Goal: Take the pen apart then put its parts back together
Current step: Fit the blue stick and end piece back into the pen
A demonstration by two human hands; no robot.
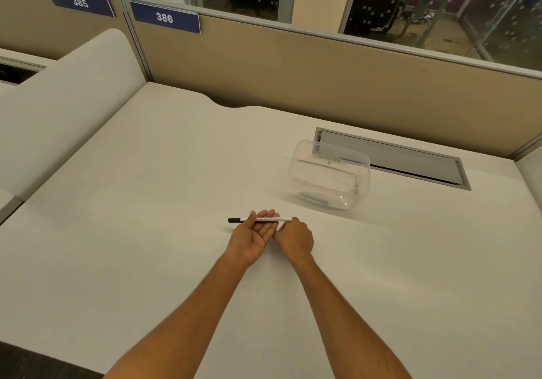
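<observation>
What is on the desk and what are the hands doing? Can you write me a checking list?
Surface: pale desk, mostly bare, with a grey hatch set in near the back.
Job's things: pen, white with a black cap, in one piece, lying level across the left hand.
Clutter: clear plastic tub tipped on its side behind the hands; a dark thing inside, too blurry to name.
Hands: left hand palm up, open, pen resting on its fingers; right hand pinching the pen's white end.
Cables: nothing seen.
Surroundings: tan partition with blue signs 385 and 386; glass panels above.
</observation>
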